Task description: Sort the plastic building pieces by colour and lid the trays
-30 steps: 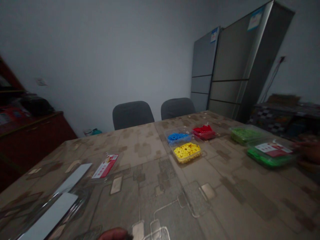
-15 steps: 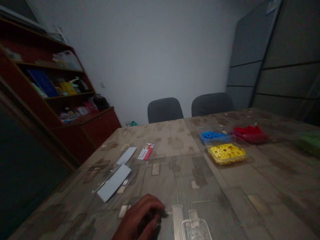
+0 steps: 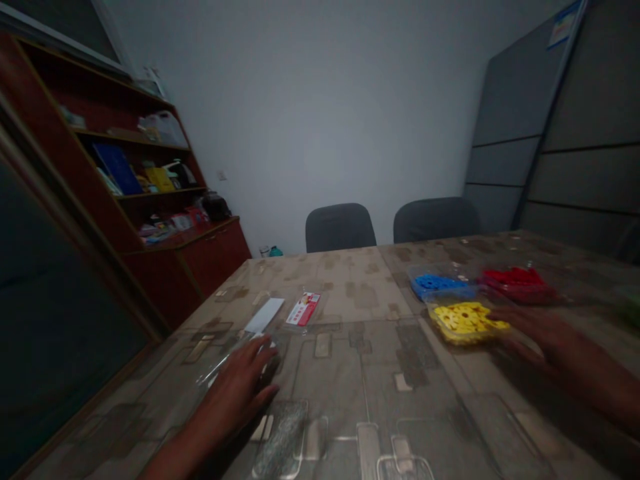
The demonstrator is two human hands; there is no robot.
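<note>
My left hand (image 3: 239,383) is over the nearer white strip, its fingers stretched out and thumb apart, covering most of that strip. Whether it touches the strip is hard to tell. Beyond its fingertips lies a second white strip (image 3: 265,315). My right hand (image 3: 540,337) reaches in from the right, somewhat blurred, with fingers extended at the right edge of a clear plastic tub (image 3: 463,341) of yellow flower-shaped pieces (image 3: 460,317). Nothing shows in its grip. Behind this tub stand a tub of blue pieces (image 3: 435,283) and one of red pieces (image 3: 517,277).
A red and white card (image 3: 303,309) lies on the patterned tablecloth (image 3: 345,380), right of the strips. Green pieces (image 3: 630,307) show at the far right edge. Two dark chairs (image 3: 340,228) stand behind the table, and a red-brown shelf unit (image 3: 185,233) is at the left.
My left hand has moved forward and left from the near edge onto the white strip. My right hand has come into view beside the yellow pieces. The camera view has shifted slightly.
</note>
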